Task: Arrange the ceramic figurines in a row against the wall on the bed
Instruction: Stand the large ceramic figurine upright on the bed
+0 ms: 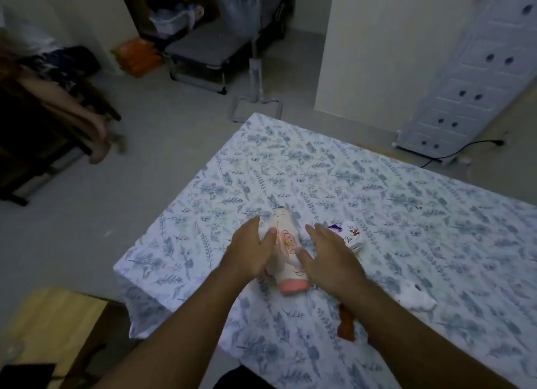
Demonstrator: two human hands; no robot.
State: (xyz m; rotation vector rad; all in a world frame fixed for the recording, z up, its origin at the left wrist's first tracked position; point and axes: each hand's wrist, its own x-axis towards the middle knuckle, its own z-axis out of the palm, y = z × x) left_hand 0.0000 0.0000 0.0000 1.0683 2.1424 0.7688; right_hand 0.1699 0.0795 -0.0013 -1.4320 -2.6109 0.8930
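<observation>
A tall white ceramic figurine [286,243] with a pink flower and a pink base lies on its side on the floral bed sheet [377,191]. My left hand [251,250] rests against its left side, thumb on the body, fingers spread. My right hand [334,256] hovers open just right of it, partly covering a second white figurine [351,234] with red and purple marks. A third white figurine [415,297] lies to the right of my right forearm. A small brown-orange figurine [346,323] shows below that forearm.
The bed's near corner [125,269] drops to a grey floor on the left. A wooden table [52,324] stands at lower left. Another person's legs [87,118] are at far left. A fan stand [257,98] and a white door panel [470,77] stand beyond the bed.
</observation>
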